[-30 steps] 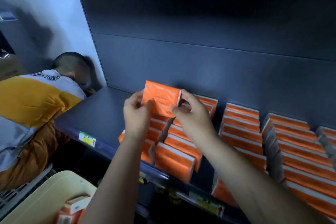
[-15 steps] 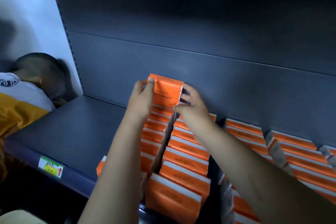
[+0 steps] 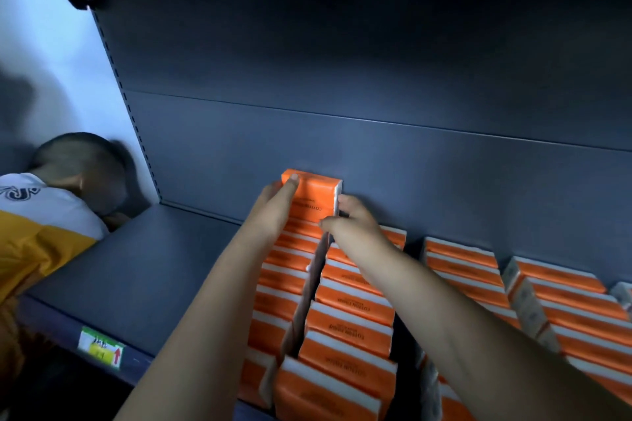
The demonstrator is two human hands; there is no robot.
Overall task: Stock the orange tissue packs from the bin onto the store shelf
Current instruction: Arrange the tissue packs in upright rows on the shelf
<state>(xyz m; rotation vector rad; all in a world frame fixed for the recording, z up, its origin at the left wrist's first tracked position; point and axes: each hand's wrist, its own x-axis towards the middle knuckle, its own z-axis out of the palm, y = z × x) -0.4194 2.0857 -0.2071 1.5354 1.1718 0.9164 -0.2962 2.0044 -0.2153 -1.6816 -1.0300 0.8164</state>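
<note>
An orange tissue pack [image 3: 314, 196] stands upright at the far end of the leftmost row, close to the shelf's dark back panel. My left hand [image 3: 273, 207] presses its left side and my right hand [image 3: 352, 224] grips its right edge. Several rows of orange tissue packs [image 3: 352, 314] lie in lines on the grey shelf [image 3: 136, 270], running from the front edge back. More rows of packs [image 3: 465, 270] fill the right part. The bin is out of view.
A person in a white and yellow shirt [image 3: 41, 225] crouches at the left end of the shelf, head near the side upright. A green and yellow price tag [image 3: 101, 347] sits on the front rail. Bare shelf lies left of the rows.
Both hands carried the orange pack from above the front of the rows to the back of the shelf, near the back panel. The view moved closer and the bin dropped out of sight.
</note>
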